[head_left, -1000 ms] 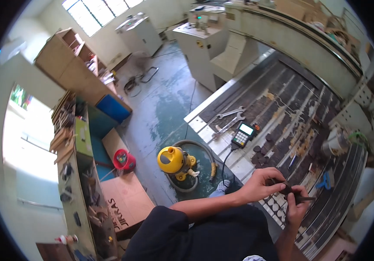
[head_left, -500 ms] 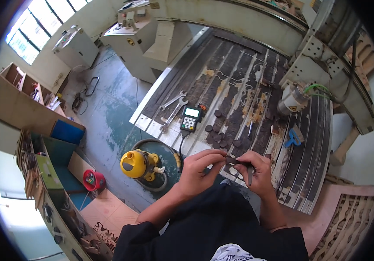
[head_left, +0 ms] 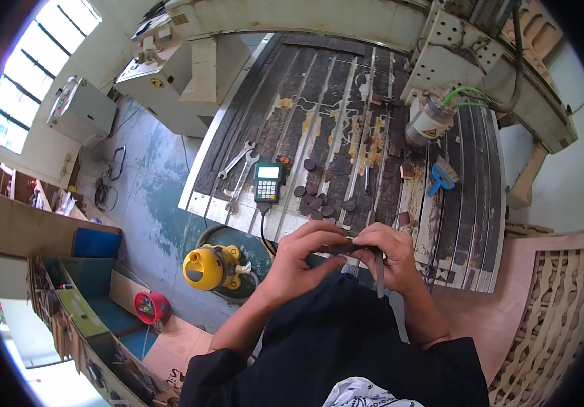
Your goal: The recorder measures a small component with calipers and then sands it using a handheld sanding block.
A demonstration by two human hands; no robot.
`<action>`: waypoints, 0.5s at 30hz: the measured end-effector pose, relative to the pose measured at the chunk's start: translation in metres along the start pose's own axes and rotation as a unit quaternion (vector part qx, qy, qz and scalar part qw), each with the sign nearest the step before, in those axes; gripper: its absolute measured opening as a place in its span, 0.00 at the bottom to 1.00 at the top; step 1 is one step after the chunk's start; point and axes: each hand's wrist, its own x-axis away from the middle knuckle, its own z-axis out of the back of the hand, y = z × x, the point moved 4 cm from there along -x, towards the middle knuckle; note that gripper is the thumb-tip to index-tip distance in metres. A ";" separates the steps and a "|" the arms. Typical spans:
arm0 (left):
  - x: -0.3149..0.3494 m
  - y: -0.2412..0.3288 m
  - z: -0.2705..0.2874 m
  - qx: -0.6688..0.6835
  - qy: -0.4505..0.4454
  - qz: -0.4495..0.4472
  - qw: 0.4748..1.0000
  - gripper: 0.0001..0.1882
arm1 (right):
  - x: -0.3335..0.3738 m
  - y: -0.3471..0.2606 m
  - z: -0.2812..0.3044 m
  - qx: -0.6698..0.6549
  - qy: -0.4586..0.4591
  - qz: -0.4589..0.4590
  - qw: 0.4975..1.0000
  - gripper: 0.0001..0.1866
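a small, dark brown piece (head_left: 343, 249), whose exact shape cannot be told because it is partly covered by fingers, is held in the air close to the front edge of the slotted, dark machine bed (head_left: 251, 115). by the left hand (head_left: 303, 256) it is gripped in a nearly closed pinch, thumb below and fingers above. by the right hand (head_left: 388, 258) a thin, flat, greyish strip (head_left: 381, 277) is held with curled fingers, its free end pointed to the body; whether the piece is also touched by this hand cannot be told. probably both hands are kept close together and before the chest so that the small piece is steadied and well seen.

near the front edge of the surface, dark brown round discs (head_left: 316, 203) are grouped, perhaps so that they can be reached easily. the black keypad controller with pale screen (head_left: 267, 183) is laid to their left, and two silver metal wrenches (head_left: 239, 169) nearer to the front left corner. a blue-handled brush (head_left: 442, 178) is placed toward the right edge.

compared with half a second ago, the hands have been brought nearer to each other, while the objects on the surface have been left unmoved.
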 end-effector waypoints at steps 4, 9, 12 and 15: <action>0.000 -0.020 -0.004 0.072 0.009 0.000 0.997 0.15 | 0.001 -0.002 0.007 -0.065 0.009 -0.037 0.997 0.15; -0.001 -0.013 -0.007 0.101 0.027 -0.044 0.994 0.13 | 0.002 -0.007 0.012 -0.104 0.015 -0.050 0.993 0.15; -0.002 -0.015 -0.009 0.136 0.035 -0.060 0.988 0.14 | 0.005 -0.008 0.014 -0.122 0.015 -0.063 0.990 0.15; -0.002 -0.016 -0.011 0.148 0.026 -0.067 0.986 0.14 | 0.006 -0.007 0.015 -0.128 0.023 -0.049 0.990 0.15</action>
